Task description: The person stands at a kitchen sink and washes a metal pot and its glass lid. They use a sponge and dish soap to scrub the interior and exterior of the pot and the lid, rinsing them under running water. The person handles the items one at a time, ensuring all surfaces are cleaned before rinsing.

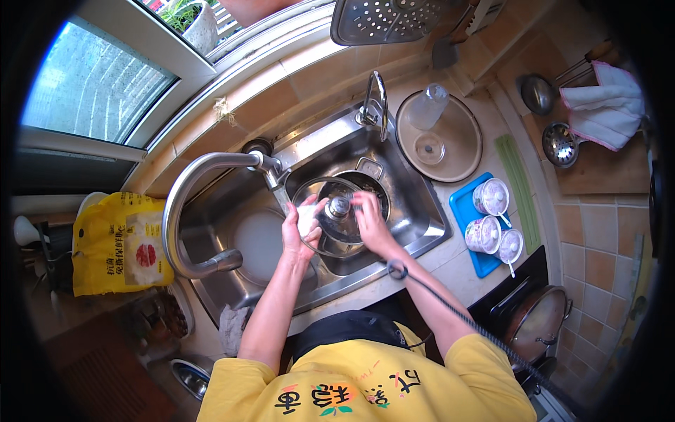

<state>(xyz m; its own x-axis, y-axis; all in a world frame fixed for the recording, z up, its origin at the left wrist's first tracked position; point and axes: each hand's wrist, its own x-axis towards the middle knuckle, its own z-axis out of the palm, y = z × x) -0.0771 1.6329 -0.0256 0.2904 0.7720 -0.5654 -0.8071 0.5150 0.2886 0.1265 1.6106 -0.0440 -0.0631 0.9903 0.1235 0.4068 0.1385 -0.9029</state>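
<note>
In front of me a clear glass pot lid [345, 232] with a metal rim and a metal knob [337, 208] is above a metal pot [381, 184] in the right sink basin. My left hand [300, 227], palm turned toward the lid, holds a white cloth or sponge [307, 219] against the lid's left edge. At the lid's right side my right hand [373, 224] has its fingers bent over the rim near the knob. Whether those fingers grip the rim cannot be told. The pot's contents are mostly hidden.
A tall curved faucet [182, 211] arches over the left basin, where a pale round dish [258, 240] lies. A smaller tap [375, 100] stands behind. To the right are a round tray [459, 153] with a plastic bottle and a blue tray [477, 266] with lidded cups.
</note>
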